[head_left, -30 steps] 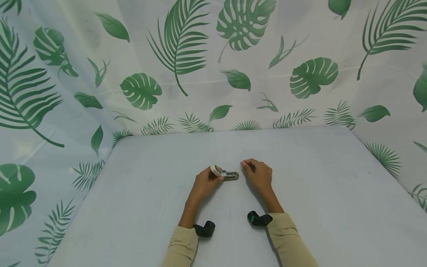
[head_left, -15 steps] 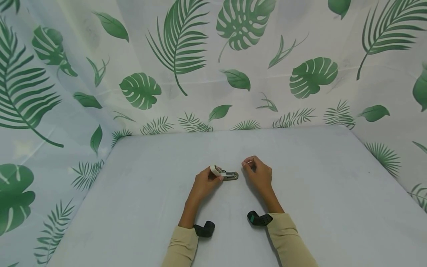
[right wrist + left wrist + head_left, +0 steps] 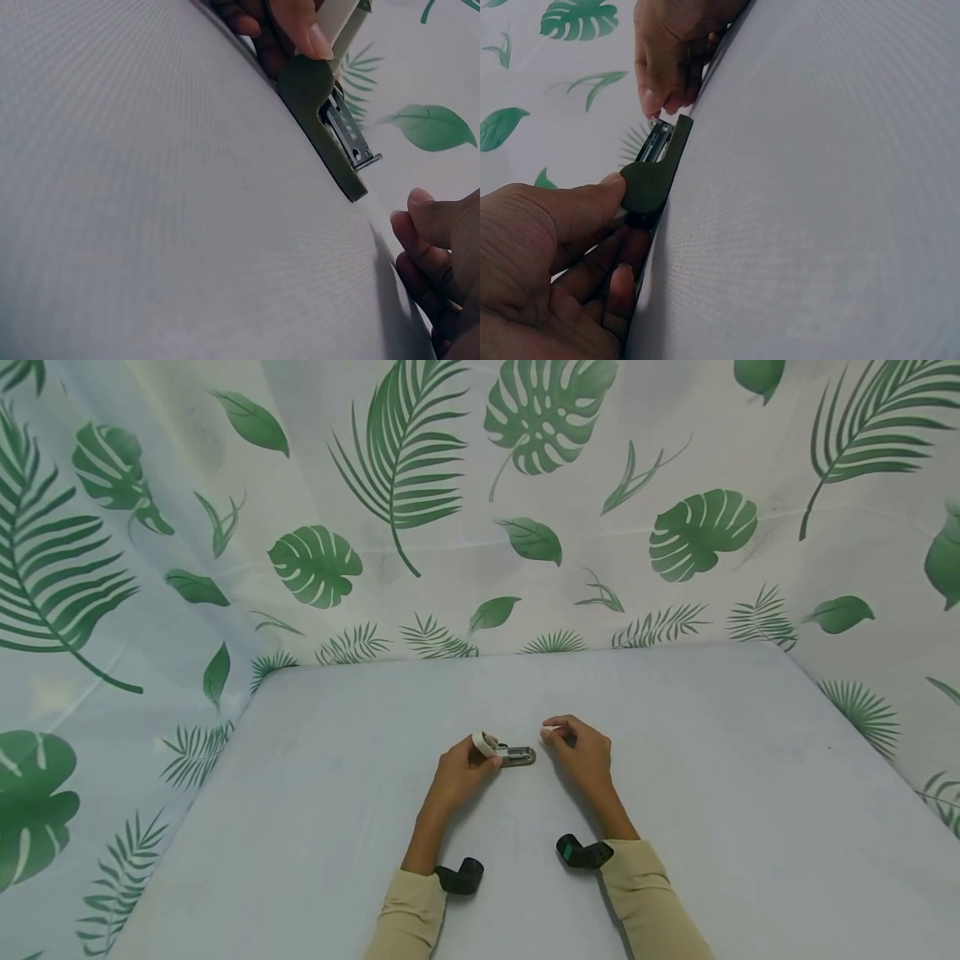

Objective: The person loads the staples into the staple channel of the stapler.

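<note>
Gripping left hand: thumb, fingers pinching opened stapler, left end obscured.
Right hand: half-curled, near; cannot tell whether holding.

Head view evenly lit; wrist views dimmer; soft shadows on tabletop.

The counter was pale grey-white, with a small dark speck toward its right side. Behind it and along both sides hung a whitish, lightly creased cloth, bluer at the left, printed in green with fronds, split leaves and oval leaves. Small sprigs lined the counter's far edge.
</note>
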{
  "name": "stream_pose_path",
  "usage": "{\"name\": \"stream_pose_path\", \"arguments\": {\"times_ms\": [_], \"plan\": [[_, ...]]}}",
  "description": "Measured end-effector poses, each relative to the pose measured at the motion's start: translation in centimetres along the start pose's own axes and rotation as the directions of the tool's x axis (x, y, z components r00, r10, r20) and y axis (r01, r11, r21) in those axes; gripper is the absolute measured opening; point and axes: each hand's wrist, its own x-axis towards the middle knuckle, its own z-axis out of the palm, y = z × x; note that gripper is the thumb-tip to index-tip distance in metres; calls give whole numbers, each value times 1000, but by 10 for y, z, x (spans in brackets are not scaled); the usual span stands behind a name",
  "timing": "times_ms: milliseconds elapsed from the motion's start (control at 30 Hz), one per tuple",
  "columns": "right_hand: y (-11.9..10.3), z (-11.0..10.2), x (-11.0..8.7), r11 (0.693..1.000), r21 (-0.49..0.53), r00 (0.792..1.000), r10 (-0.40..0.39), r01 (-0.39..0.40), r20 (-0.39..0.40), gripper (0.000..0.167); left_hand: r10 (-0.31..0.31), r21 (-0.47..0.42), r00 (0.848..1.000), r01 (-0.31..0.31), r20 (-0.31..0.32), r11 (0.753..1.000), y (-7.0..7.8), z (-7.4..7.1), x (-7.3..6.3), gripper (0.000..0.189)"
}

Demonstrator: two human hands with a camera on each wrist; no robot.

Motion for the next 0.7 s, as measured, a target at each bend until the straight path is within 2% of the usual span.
{"name": "stream_pose_path", "arguments": {"times_ms": [267, 467, 700], "plan": [[0, 0, -1, 1000, -11, 1000, 1, -1, 17, 19, 5, 2, 1000, -5, -3, 1000, -2, 1, 0, 32], [2, 2, -1, 999, -17, 999, -36, 36, -8, 19, 21, 17, 1000, -21, -9, 1000, -2, 1, -1, 32], [1, 2, 0, 1000, 22, 1000, -19, 20, -18, 22, -3, 8, 1000, 3, -9, 1000, 0, 1, 0, 32]]}}
